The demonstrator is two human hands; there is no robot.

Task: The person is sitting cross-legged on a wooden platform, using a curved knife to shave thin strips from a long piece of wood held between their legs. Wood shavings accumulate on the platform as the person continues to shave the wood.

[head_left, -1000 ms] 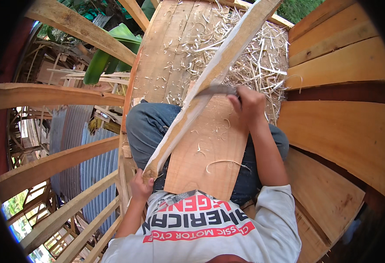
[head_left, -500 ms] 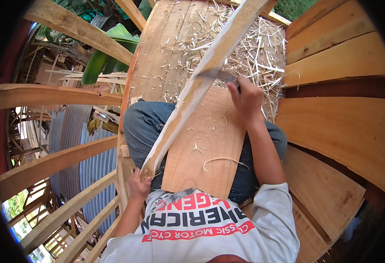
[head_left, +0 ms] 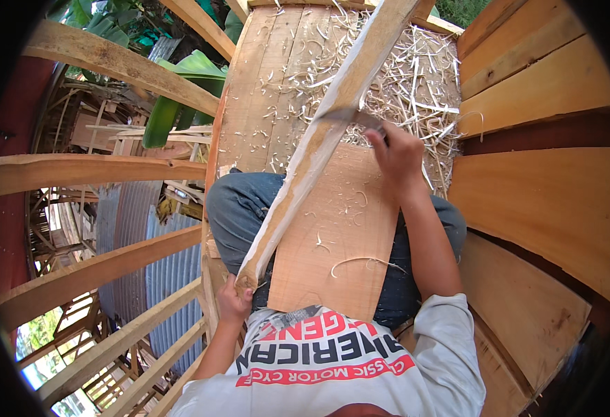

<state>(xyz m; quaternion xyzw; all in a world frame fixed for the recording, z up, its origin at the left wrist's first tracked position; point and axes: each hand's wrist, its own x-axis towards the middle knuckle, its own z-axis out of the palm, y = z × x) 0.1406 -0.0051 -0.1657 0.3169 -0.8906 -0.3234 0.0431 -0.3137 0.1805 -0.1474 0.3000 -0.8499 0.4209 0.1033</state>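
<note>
A long, pale wooden pole point(head_left: 302, 170) slants across my lap, its surface partly brown and partly whitened. Its near end is gripped by my left hand point(head_left: 235, 300), fingers wrapped around the side. My right hand point(head_left: 398, 157) is closed around the handle of a knife with a curved, dark blade point(head_left: 347, 115). The blade, smeared by motion, lies across the pole; whether it bites into the wood I cannot tell. The handle is mostly hidden by my fingers. Under the pole, a flat wooden board point(head_left: 333, 236) rests over my legs, with a few thin shavings on it.
Many curled wood shavings point(head_left: 416, 76) cover the plank floor point(head_left: 253, 104) ahead. Wide planks point(head_left: 541, 201) form a wall on the right. Wooden rails point(head_left: 103, 170) stand on the left, with corrugated sheets point(head_left: 173, 267) and stacked lumber beyond. A green leaf point(head_left: 162, 125) hangs at the upper left.
The whole view has shifted slightly, so everything sits a little farther right and lower. Both hands keep their grips, and the blade stays across the pole in nearly the same place.
</note>
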